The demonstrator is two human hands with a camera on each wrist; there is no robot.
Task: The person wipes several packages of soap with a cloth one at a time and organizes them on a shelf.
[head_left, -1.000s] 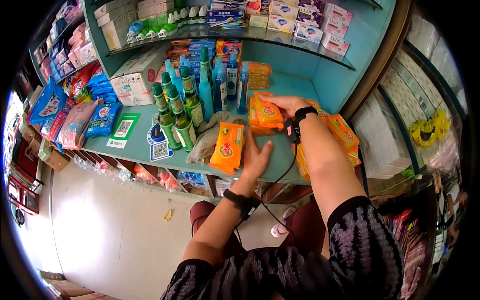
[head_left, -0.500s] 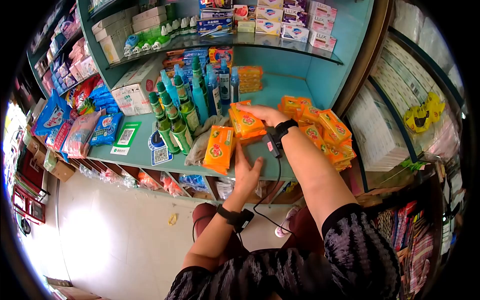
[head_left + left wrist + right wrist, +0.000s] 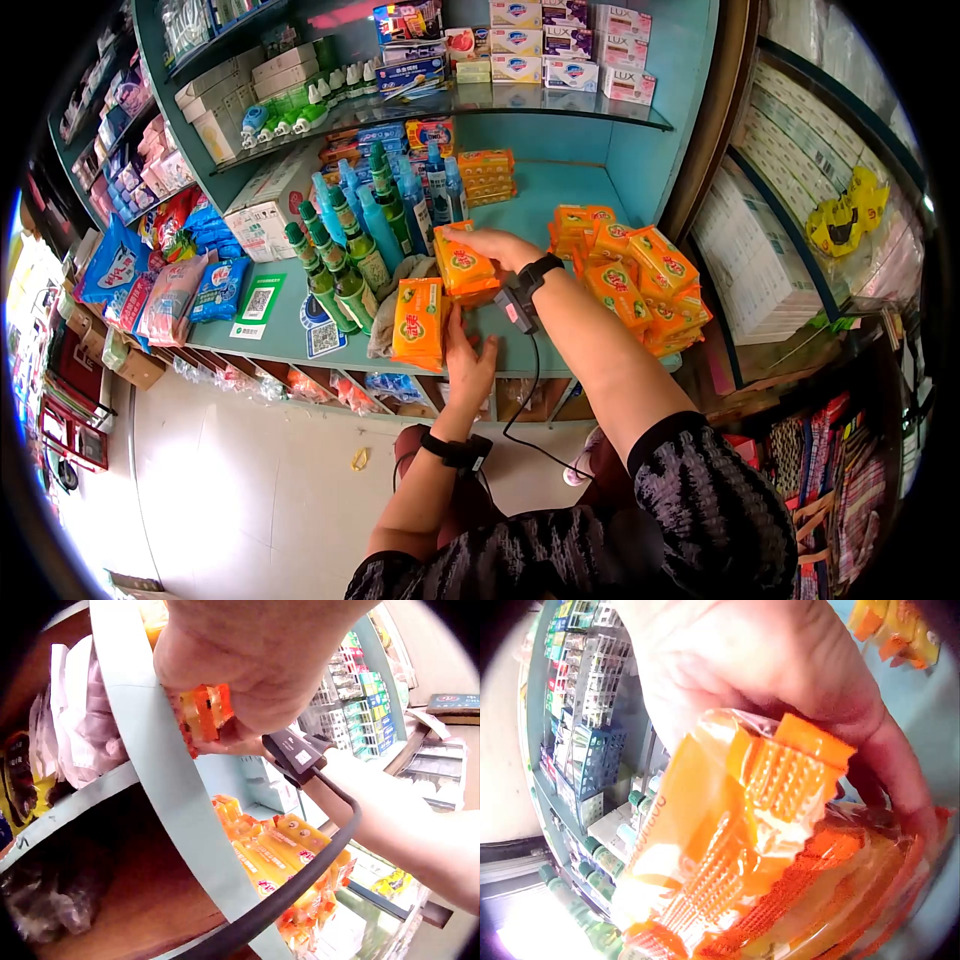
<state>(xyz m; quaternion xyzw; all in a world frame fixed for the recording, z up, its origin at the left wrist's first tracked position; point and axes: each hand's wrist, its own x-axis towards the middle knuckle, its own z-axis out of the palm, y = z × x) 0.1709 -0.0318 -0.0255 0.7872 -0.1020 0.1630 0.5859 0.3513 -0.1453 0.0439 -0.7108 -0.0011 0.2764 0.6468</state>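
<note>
A blue-green counter (image 3: 560, 188) spans the middle of the head view, with a cluster of bottles (image 3: 368, 262) left of centre and a heap of orange packets (image 3: 640, 285) right of centre. Near the centre, the person's right hand (image 3: 500, 247) grips a stack of orange packets (image 3: 468, 270) from above, fingers bent round it. Just below, the left hand (image 3: 468, 375) is partly spread, thumb apart, its fingers reaching up between that stack and a nearer packet (image 3: 417, 325); which one they touch cannot be told.
</note>
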